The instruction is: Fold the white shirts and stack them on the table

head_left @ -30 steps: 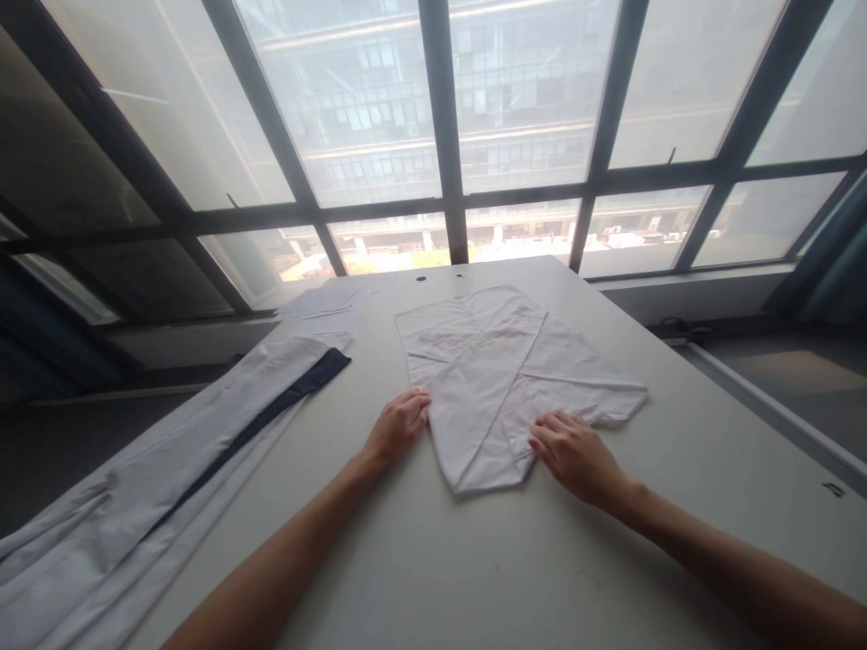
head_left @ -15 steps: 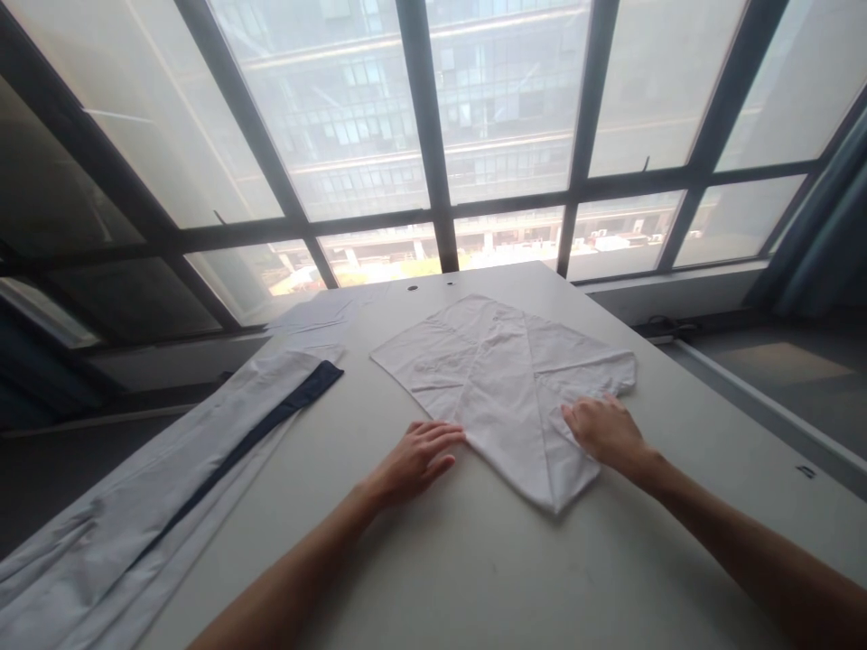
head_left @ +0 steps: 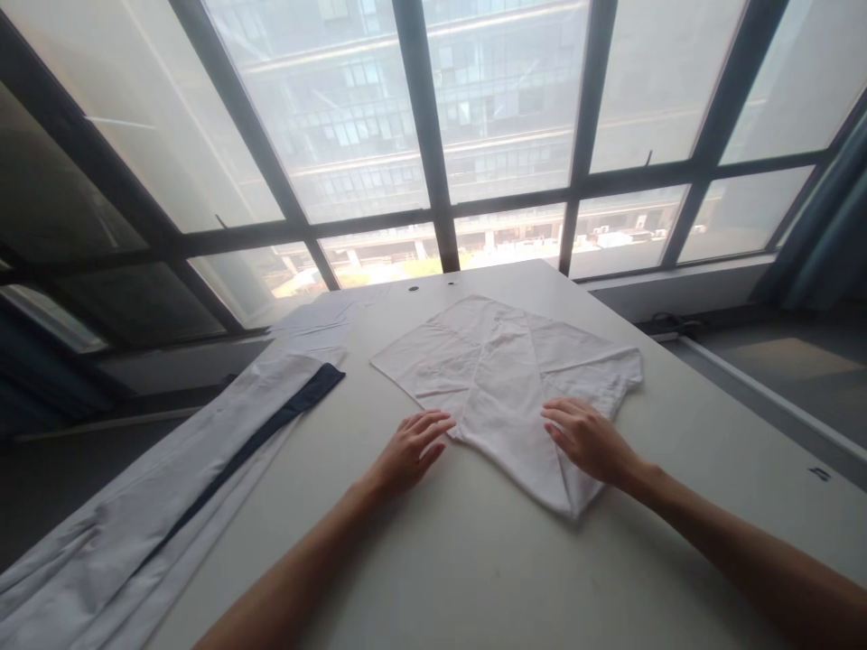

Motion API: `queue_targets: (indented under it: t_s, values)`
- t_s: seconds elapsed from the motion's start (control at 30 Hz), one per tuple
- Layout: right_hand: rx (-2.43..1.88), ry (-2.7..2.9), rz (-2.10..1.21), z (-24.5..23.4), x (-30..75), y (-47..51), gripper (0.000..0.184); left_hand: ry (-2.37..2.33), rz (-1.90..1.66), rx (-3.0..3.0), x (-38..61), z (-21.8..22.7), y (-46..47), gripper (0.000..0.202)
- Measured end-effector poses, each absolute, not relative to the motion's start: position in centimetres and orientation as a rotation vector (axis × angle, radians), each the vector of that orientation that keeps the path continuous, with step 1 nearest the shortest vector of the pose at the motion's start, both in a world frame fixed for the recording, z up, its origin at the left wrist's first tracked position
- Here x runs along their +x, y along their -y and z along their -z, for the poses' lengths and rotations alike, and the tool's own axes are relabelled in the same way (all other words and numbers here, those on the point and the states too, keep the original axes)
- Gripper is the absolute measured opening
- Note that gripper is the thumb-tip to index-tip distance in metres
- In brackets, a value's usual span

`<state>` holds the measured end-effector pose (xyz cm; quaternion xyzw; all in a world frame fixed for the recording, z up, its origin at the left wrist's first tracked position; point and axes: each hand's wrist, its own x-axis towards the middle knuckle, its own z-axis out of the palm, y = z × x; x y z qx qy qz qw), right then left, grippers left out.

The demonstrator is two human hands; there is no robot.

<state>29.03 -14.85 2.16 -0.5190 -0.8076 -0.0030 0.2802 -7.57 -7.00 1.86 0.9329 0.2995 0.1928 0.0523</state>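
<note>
Left hand at the edge of, right hand over, white cloth (visibly wrinkled): both loosely open, gripping nothing; best smoothed outward, I judge, with light strokes.

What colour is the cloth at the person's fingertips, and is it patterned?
The cloth is white with no visible pattern, best seen in the head view.

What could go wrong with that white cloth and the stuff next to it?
The white cloth has creases, so they might get pressed in. The right hand is over it and the left hand is by its edge; an uneven tug could bunch it up. The long white fabric lies along the table's left side, so a bump might make it slip off.
</note>
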Motion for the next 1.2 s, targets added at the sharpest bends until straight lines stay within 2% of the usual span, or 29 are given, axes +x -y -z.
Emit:
queue_targets:
  t_s: [0.13,0.33,0.53,0.7,0.87,1.2]
  values:
    - [-1.157,2.310,-0.149,-2.9,28.4,15.7,0.025,-0.789,-0.468,2.851,-6.6,-2.4,8.1,0.038]
    - [-0.958,2.555,-0.415,-4.4,26.5,17.5,0.017,-0.845,-0.438,2.819,-6.1,-3.0,8.3,0.032]
    - [-0.964,2.529,-0.543,-4.2,26.4,17.2,0.029,-0.875,-0.494,2.800,-6.1,-2.5,8.1,0.030]
    - [-1.383,2.351,-0.147,-3.5,27.5,16.1,0.027,-1.182,-0.608,2.767,-8.3,-1.1,5.5,0.041]
    - [-1.955,2.134,0.281,-2.9,30.3,15.0,0.027,-1.386,-0.476,2.727,-10.5,-0.4,3.5,0.049]
    - [-2.174,2.161,0.350,-2.6,31.6,14.8,0.039,-1.318,-0.552,2.872,-9.1,-2.4,5.4,0.036]
